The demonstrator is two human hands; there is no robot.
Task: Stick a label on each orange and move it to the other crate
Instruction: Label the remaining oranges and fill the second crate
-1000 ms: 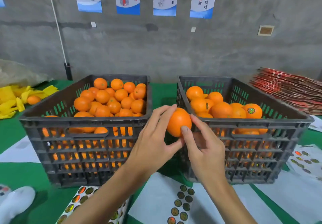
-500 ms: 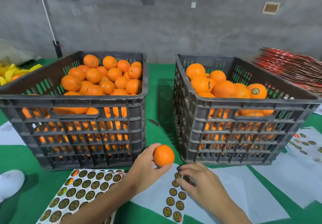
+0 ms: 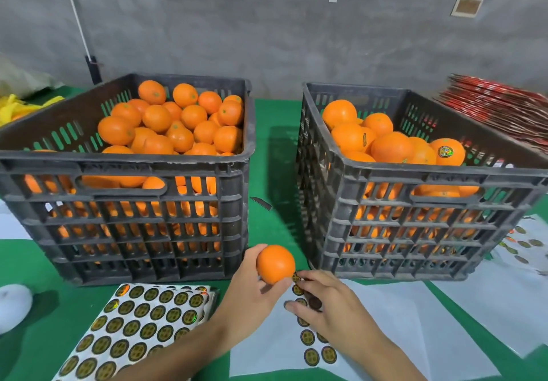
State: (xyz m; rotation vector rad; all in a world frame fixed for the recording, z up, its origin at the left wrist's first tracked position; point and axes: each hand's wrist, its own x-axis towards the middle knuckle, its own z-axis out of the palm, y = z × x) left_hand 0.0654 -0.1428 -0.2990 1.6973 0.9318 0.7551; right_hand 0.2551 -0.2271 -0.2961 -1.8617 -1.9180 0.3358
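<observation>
Nearest us, a full sheet of round gold-and-black labels [image 3: 139,324] lies flat on the green desk [image 3: 275,155] at lower left, its long edge running away from us toward the left crate. To its right, a white backing sheet [image 3: 385,336] keeps only a short column of labels along its left side.

Over that column we see our right hand [image 3: 329,306], its thumb and forefinger pinching a single label [image 3: 296,277] that stands on edge, just touching the lower right of the orange; the other fingers [image 3: 296,306] are curled loosely above the sheet. Our left hand [image 3: 252,288] holds the orange [image 3: 275,263] up between the two crates, the thumb on top at its left and the fingers curved underneath. The orange is round, smooth and evenly bright, with no label on the side that faces us; we cannot tell which way its stem end points.

Behind the hands stand two dark slatted plastic crates, well apart. The left crate [image 3: 127,208] is heaped with oranges that show no labels, piled highest toward its far right corner. The right crate [image 3: 415,217] holds fewer oranges, and one near its front right shows a round label facing us.

Farther right, a stack of red flattened cartons [image 3: 498,110] rests by the grey wall [image 3: 296,33].
</observation>
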